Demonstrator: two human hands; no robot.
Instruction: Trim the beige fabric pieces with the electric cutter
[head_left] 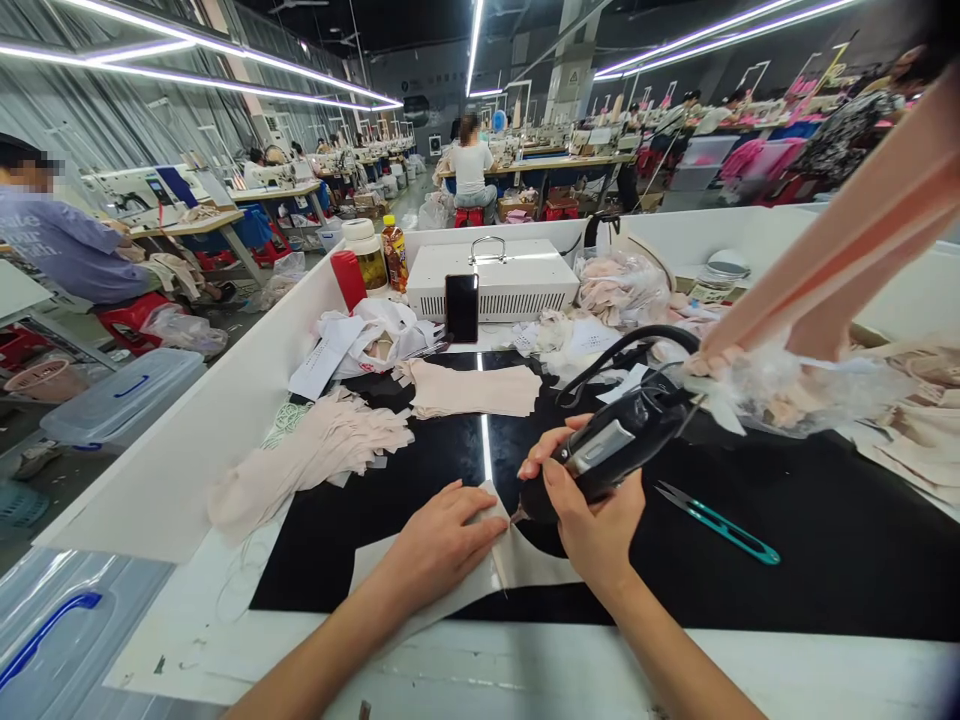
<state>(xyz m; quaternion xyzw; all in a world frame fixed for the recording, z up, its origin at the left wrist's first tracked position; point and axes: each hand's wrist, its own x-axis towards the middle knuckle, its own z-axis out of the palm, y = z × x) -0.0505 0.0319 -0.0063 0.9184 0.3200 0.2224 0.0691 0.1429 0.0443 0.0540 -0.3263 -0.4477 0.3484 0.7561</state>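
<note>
Fabric piece (517, 560) lies near me on the black worktop (750, 600); my left hand (442, 540) presses it flat with fingers spread, so my right hand (592, 500), wrapped around the black corded tool (615, 440), keeps its tip steady on the edge.

We see a brightly lit workshop under long white ceiling light strips (187, 75). One strip shows as a thin glare line on the glossy black mat (420, 480) on the bench (525, 670). Shadows are soft. The wide lens bends the edges; a pink cloth strip (847, 240) at upper right is blurred, and distant faces are smeared.
</note>
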